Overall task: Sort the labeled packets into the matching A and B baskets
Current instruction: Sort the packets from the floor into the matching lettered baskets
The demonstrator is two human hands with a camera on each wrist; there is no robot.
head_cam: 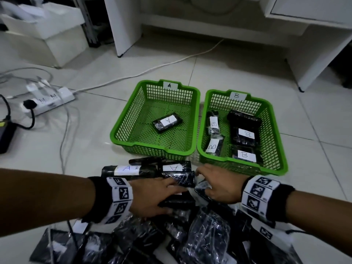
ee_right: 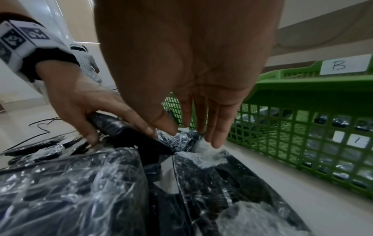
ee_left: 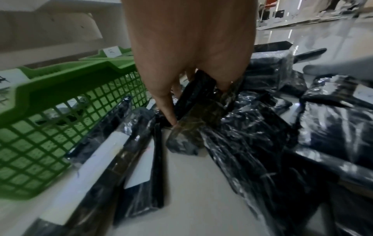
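Two green baskets stand side by side on the floor. Basket A (head_cam: pixel 123 121) holds one black packet labelled A (head_cam: pixel 167 122). Basket B (head_cam: pixel 274 126) holds several packets labelled B (head_cam: pixel 244 133). A pile of black plastic-wrapped packets (head_cam: pixel 205 239) lies in front of them, with two A-labelled ones (head_cam: pixel 127 169) at its far edge. My left hand (head_cam: pixel 152 195) grips a black packet (head_cam: pixel 179 202) from the pile, thumb and fingers curled round it (ee_left: pixel 201 102); its label is hidden. My right hand (head_cam: pixel 221 183) reaches in beside it, fingers straight, fingertips (ee_right: pixel 214 137) touching a packet's wrap (ee_right: pixel 201 153).
A white power strip (head_cam: pixel 47 100) with plugs and trailing cables lies on the tiles at the left. A black device (head_cam: pixel 5 134) sits at the left edge. White desk legs (head_cam: pixel 123 25) and a white box (head_cam: pixel 43 35) stand behind the baskets.
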